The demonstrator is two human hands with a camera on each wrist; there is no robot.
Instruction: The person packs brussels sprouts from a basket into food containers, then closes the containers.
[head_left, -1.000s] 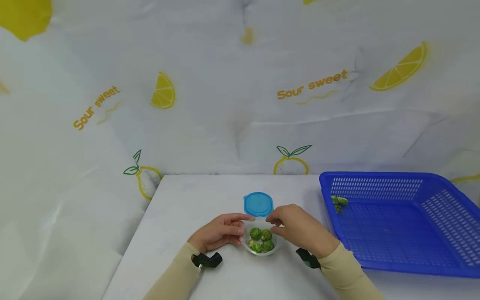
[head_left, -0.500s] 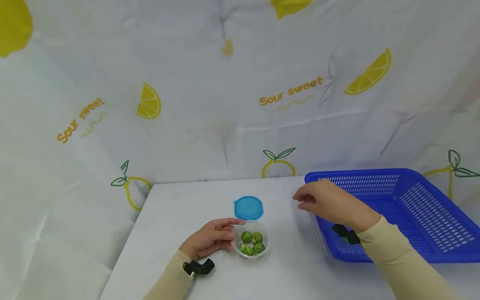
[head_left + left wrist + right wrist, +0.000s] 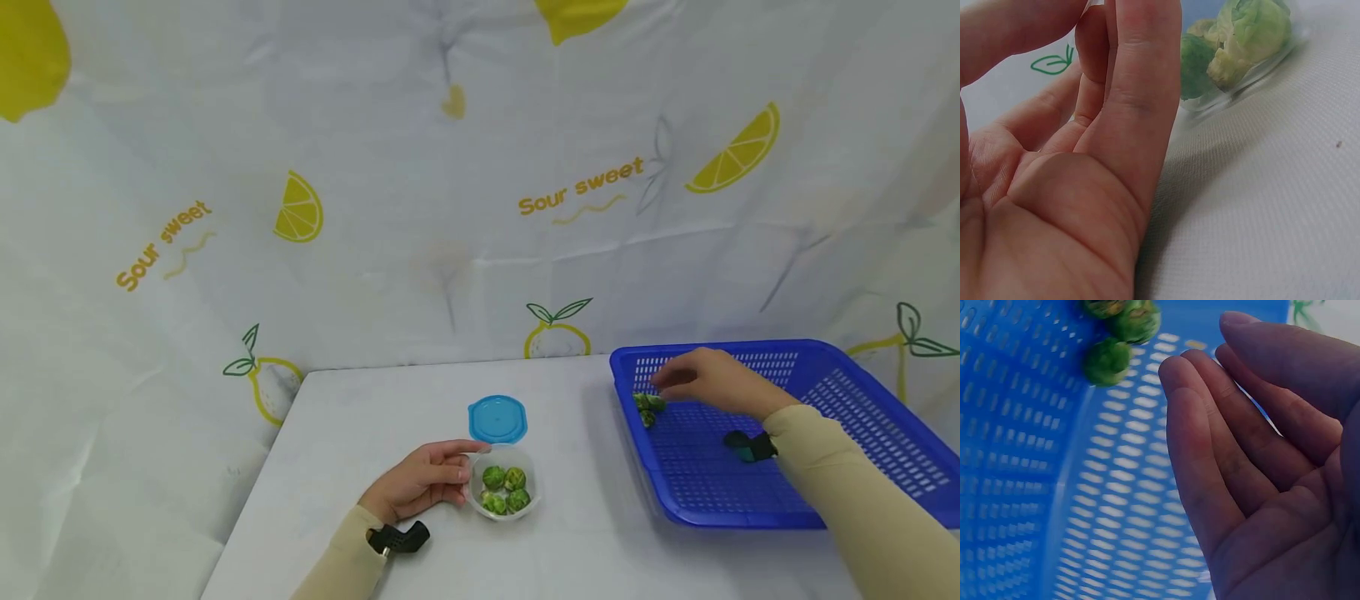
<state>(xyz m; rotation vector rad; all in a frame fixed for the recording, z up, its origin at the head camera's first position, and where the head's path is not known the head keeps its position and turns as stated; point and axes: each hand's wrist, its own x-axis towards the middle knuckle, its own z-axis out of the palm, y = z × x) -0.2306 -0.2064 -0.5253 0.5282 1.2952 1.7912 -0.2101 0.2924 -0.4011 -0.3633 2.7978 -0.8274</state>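
My left hand holds the left side of a small clear plastic container, its index finger reaching along the back rim. Several Brussels sprouts lie in the container; in the left wrist view, sprouts show through its wall beside my fingers. Inside the blue basket, a few more Brussels sprouts are bunched at the left wall. Just right of them hovers my right hand, fingers loosely bent. The right wrist view has these basket sprouts apart from its fingertips, with nothing held.
Behind the container a blue lid lies flat on the white table. The basket's raised rim stands between the container and the sprouts at the right. A lemon-print sheet hangs behind the table.
My right hand has gone from the container, over the basket's left rim, to beside the sprouts inside. The left hand stays at the container. The head view has shifted slightly.
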